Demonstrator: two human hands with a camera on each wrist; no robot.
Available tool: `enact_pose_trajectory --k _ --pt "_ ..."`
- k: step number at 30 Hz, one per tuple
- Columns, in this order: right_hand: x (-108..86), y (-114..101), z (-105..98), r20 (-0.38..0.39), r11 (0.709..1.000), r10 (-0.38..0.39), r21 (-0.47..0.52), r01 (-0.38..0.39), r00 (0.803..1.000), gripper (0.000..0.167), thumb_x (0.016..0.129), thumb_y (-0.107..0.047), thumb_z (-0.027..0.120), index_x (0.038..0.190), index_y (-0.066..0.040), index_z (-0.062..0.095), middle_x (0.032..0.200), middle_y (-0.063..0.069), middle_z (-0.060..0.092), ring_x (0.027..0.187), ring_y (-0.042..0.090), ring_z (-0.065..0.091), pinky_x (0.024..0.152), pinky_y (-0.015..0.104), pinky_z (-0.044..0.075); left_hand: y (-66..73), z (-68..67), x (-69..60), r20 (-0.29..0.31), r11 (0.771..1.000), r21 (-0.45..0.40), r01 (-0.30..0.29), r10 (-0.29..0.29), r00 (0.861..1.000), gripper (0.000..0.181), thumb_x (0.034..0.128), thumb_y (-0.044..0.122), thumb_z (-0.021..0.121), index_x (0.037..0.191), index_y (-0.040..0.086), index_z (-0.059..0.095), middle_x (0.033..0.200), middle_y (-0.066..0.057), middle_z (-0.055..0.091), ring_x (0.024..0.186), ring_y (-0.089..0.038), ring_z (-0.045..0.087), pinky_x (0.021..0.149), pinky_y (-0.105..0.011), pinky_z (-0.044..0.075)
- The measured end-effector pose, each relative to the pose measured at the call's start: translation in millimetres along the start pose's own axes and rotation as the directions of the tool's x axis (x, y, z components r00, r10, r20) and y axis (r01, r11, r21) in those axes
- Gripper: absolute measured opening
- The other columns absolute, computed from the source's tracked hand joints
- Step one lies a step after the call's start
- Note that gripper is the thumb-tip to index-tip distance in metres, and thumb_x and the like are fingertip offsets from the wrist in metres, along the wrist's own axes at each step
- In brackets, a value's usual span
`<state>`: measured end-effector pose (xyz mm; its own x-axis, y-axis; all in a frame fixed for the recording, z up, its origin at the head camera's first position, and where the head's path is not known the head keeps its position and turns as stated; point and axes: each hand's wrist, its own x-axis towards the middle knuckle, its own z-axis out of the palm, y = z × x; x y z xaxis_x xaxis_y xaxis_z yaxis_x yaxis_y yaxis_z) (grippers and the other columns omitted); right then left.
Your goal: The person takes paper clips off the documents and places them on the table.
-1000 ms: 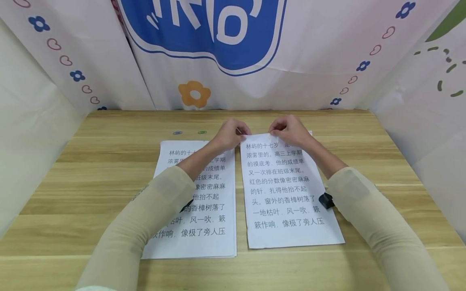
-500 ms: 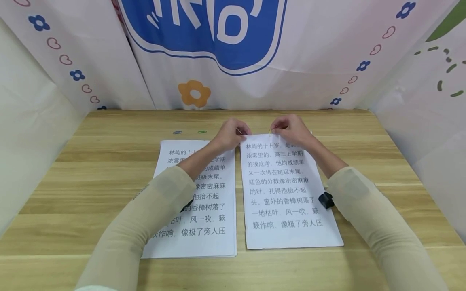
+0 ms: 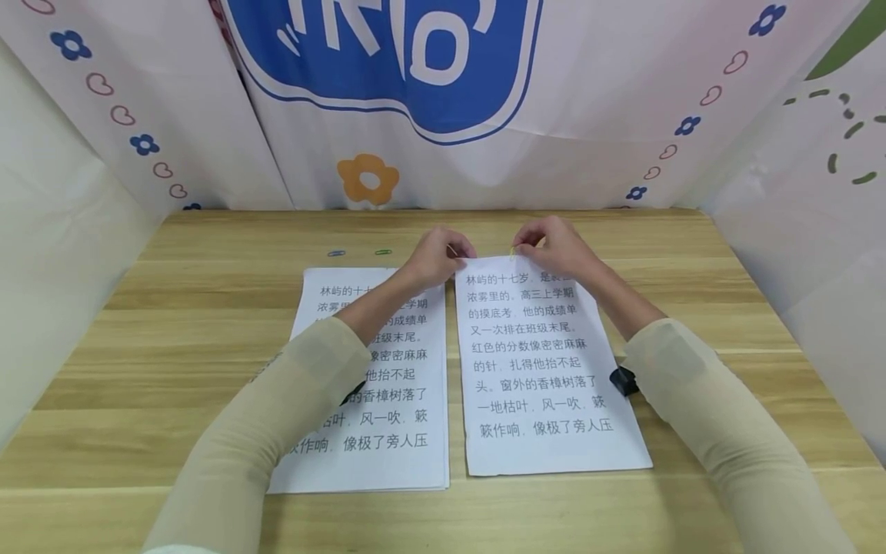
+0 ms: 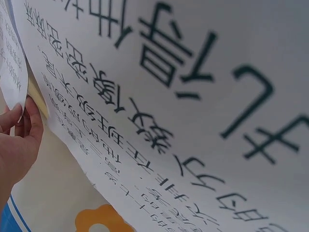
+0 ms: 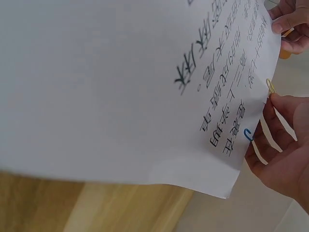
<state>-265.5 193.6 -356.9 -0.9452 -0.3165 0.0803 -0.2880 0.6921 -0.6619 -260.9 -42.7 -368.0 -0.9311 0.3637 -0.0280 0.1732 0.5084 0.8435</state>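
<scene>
In the head view, a printed sheet of paper lies on the right, its top edge between both hands. My left hand pinches its top left corner, which also shows beside the left hand in the left wrist view. My right hand pinches a yellow paper clip at the sheet's top edge. Close to the right fingers, a blue paper clip sits on that same edge. In the right wrist view the sheet's upper part stands raised off the table. Whether it is one sheet or several cannot be told.
A second printed stack of paper lies to the left, partly under my left forearm. Behind it are a blue clip and a green clip on the wooden table. A printed cloth backdrop hangs along the rear edge.
The right sheet's lower end has shifted slightly left. The yellow paper clip shows more plainly at its top edge. Both hands keep nearly the same place.
</scene>
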Motion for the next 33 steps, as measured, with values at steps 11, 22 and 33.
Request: enact_pose_trajectory --k 11,22,33 --pt "1.1 0.0 0.1 0.066 0.996 -0.043 -0.074 0.048 0.997 0.008 0.098 -0.001 0.065 0.099 0.002 0.072 0.091 0.014 0.069 0.086 0.027 0.062 0.08 0.035 0.048 0.5 1.2 -1.4 0.0 0.999 0.051 -0.006 0.006 1.0 0.02 0.0932 -0.015 0.061 0.101 -0.002 0.073 0.1 -0.013 0.065 0.09 -0.024 0.06 0.071 -0.026 0.057" --pt "4.0 0.6 2.2 0.064 0.997 -0.048 -0.065 0.052 0.997 0.008 0.098 0.0 0.063 0.099 0.002 0.071 0.089 0.014 0.066 0.084 0.027 0.058 0.076 0.033 0.046 1.3 -1.2 -2.0 0.004 0.999 0.044 -0.012 0.011 1.0 0.019 0.0942 -0.014 0.06 0.103 -0.003 0.073 0.1 -0.014 0.065 0.088 -0.023 0.059 0.069 -0.028 0.058" --pt "1.8 -5.6 -1.8 0.072 0.994 -0.013 -0.104 0.02 0.997 0.007 0.096 -0.005 0.067 0.098 -0.001 0.072 0.089 0.012 0.069 0.083 0.026 0.062 0.076 0.034 0.049 -0.1 -1.4 -1.8 0.001 0.998 0.055 -0.014 0.014 1.0 0.019 0.0936 -0.014 0.062 0.101 -0.001 0.073 0.1 -0.013 0.065 0.09 -0.024 0.06 0.07 -0.026 0.058"
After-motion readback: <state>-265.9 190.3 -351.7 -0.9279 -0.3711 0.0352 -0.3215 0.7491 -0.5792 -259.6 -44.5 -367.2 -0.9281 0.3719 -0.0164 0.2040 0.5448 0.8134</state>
